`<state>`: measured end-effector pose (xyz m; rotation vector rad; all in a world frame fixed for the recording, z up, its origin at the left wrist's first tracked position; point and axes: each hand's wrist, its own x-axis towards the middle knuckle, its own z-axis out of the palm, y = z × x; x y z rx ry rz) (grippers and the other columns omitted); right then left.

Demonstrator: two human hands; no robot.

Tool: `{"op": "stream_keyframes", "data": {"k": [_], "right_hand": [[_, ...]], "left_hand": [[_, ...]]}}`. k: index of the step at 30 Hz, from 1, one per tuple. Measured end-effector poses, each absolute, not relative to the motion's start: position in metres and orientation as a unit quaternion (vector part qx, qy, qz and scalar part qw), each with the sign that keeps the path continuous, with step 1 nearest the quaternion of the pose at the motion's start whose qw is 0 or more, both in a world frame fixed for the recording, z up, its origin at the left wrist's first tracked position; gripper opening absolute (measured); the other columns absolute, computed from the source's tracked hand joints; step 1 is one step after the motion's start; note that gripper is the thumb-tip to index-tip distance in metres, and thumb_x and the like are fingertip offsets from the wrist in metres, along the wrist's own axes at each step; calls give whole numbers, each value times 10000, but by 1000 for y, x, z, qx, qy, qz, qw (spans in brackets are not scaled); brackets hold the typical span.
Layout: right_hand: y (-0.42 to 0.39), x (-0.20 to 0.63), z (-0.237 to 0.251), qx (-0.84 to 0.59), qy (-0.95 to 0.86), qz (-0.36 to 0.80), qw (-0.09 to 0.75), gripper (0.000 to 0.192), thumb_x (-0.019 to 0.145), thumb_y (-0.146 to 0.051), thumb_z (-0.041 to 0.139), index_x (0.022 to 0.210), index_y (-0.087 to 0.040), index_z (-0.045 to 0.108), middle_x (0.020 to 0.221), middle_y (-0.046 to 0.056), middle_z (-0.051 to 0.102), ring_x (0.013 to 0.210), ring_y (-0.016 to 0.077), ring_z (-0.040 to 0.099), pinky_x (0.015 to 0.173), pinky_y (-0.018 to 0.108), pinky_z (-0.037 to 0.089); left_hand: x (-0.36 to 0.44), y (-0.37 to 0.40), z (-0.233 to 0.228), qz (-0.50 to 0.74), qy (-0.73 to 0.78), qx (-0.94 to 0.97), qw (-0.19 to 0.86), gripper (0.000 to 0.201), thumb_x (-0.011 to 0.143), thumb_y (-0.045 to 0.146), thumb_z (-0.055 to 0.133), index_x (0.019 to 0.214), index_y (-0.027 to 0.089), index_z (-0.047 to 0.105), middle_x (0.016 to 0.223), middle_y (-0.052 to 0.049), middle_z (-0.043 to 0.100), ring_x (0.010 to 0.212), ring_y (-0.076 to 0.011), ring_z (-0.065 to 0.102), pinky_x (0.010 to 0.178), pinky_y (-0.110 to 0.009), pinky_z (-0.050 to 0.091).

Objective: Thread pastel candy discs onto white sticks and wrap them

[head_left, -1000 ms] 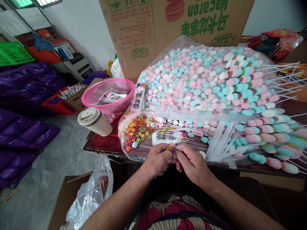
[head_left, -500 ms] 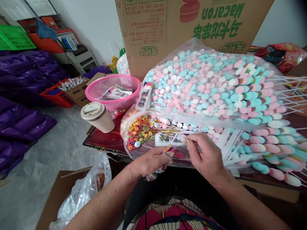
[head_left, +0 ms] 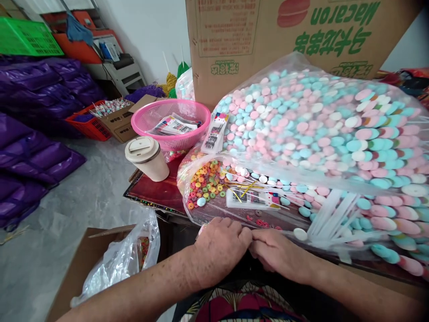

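My left hand [head_left: 219, 248] and my right hand [head_left: 281, 255] meet at the near edge of the table, knuckles up and fingers closed. A sliver of a small candy packet [head_left: 201, 230] shows at the left hand's edge; the rest is hidden in the fist. The right fingertips press against the left thumb, and what they pinch is hidden. Just beyond the hands lies a clear bag with coloured ring candies [head_left: 206, 183], thin gold ties [head_left: 243, 188] and a white printed packet [head_left: 251, 200].
A big clear bag of pink, blue and white candies [head_left: 318, 120] fills the table's right, with candy skewers [head_left: 385, 210] and white sticks [head_left: 331, 214] in front. Behind stand a cardboard box [head_left: 234, 40], a pink basket [head_left: 147, 118] and a lidded cup [head_left: 147, 158]. A plastic-lined box [head_left: 120, 264] sits below left.
My right hand came back from the ties on the clear bag to the left hand. Both hands dropped toward the table's near edge. The packet is now mostly hidden.
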<state>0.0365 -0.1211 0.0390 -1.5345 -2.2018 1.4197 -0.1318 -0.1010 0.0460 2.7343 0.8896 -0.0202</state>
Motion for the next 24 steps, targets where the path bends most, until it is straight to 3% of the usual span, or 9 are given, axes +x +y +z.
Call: {"op": "stream_keyframes", "data": {"k": [2, 4, 6, 7, 8, 10, 13, 17, 24], "right_hand": [[-109, 38, 51, -467, -612, 638, 13, 274, 840, -190, 259, 617, -212, 416, 399, -52, 410, 430, 125, 506, 496, 251, 444], [-89, 41, 59, -415, -608, 677, 4, 287, 875, -277, 283, 687, -198, 484, 470, -38, 501, 475, 125, 547, 517, 253, 460], [-65, 42, 56, -460, -694, 552, 43, 322, 909, -346, 287, 833, -188, 557, 667, 3, 622, 598, 130, 601, 559, 250, 468], [-53, 39, 51, -521, -735, 430, 57, 329, 920, -324, 279, 873, -184, 573, 730, 19, 638, 642, 131, 608, 582, 249, 467], [-43, 35, 43, -585, -757, 285, 59, 304, 913, -286, 309, 859, -176, 587, 785, 41, 645, 709, 141, 613, 631, 257, 468], [-28, 21, 24, -630, -754, 174, 60, 224, 871, -217, 391, 862, -140, 601, 933, 121, 639, 834, 191, 606, 694, 298, 460], [-18, 4, 1, -630, -763, 132, 66, 198, 838, -148, 418, 904, -144, 605, 1039, 152, 621, 867, 210, 600, 667, 296, 451], [-15, 6, -7, -608, -780, 106, 99, 199, 819, -115, 423, 908, -167, 594, 1052, 129, 627, 911, 203, 591, 688, 275, 440], [-44, 41, 10, -599, -760, 148, 203, 206, 905, -194, 312, 831, -198, 504, 750, 23, 632, 660, 142, 586, 609, 243, 438]], "left_hand": [[-141, -108, 41, 41, 293, 948, 117, 160, 837, 153, 425, 875, 140, 580, 781, -81, 623, 705, -207, 569, 649, -331, 474], [-152, -111, 36, 114, 342, 916, 174, 195, 850, 159, 397, 838, 148, 591, 784, -78, 621, 692, -180, 561, 646, -295, 464], [-162, -109, 32, 202, 444, 823, 290, 231, 865, 196, 389, 794, 157, 605, 774, -62, 622, 697, -157, 562, 656, -259, 452], [-166, -107, 31, 241, 495, 754, 358, 239, 865, 228, 404, 765, 160, 610, 735, -46, 616, 681, -147, 559, 644, -244, 445], [-169, -104, 30, 273, 535, 677, 425, 235, 855, 260, 432, 736, 162, 610, 684, -29, 604, 655, -139, 555, 624, -234, 437], [-170, -99, 29, 322, 579, 527, 532, 206, 799, 298, 506, 681, 160, 604, 592, -1, 564, 585, -128, 540, 568, -226, 421], [-166, -93, 25, 383, 586, 365, 614, 156, 703, 308, 595, 669, 156, 611, 600, 9, 560, 537, -116, 553, 536, -231, 431], [-162, -93, 18, 427, 573, 284, 640, 159, 636, 299, 648, 676, 148, 619, 612, 11, 568, 492, -105, 565, 500, -229, 435], [-163, -102, 14, 425, 579, 231, 656, 171, 611, 266, 646, 708, 127, 624, 611, 3, 611, 467, -99, 564, 468, -211, 421]]}}
